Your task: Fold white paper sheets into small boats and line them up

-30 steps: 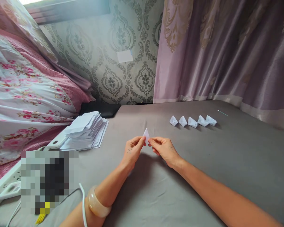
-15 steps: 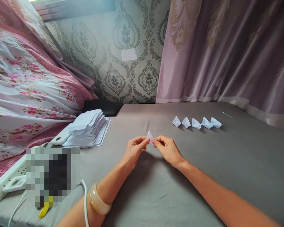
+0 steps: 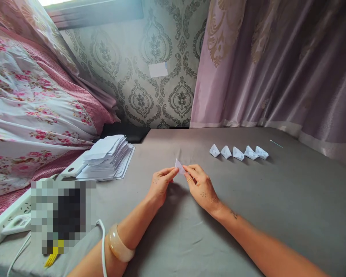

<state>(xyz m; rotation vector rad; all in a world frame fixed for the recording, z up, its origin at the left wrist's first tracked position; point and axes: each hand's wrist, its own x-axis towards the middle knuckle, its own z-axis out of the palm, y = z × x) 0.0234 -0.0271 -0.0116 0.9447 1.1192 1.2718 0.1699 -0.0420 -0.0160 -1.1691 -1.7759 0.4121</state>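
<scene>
Between my two hands is a small piece of folded white paper, its pointed corner facing up and away from me. My left hand pinches its left side between thumb and fingers. On the right side, my right hand grips the paper's edge with thumb and fingertips. Its lower part is hidden by my fingers. Both hands are just above the grey cloth. Farther back to the right, several folded paper boats stand in a row.
A stack of white paper sheets lies at the left, before a black folder-like item. A power strip and white cable are at the near left. A thin stick lies at the far right.
Both hands have shifted slightly left with the folded paper. My right hand has turned, and its fingers now lie more along the paper's right edge.
</scene>
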